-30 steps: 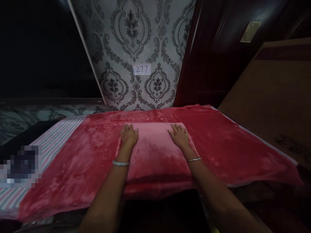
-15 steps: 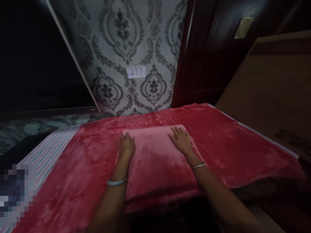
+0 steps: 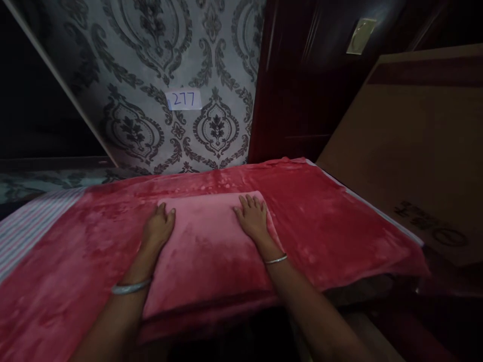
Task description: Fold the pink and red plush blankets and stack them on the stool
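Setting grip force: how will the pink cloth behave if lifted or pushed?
The pink cloth is probably floppy, likely sagging if lifted by one edge: it looks soft and lies flat. Rolling or tipping seems unlikely, given that low, flat shape. Pushed, it may drag or wrinkle rather than glide, since it and the red cover beneath both look plush.

Rectangular plush cloth (image 3: 207,251) — pale pink far edge, redder near side — flat on a red blanket (image 3: 324,221)
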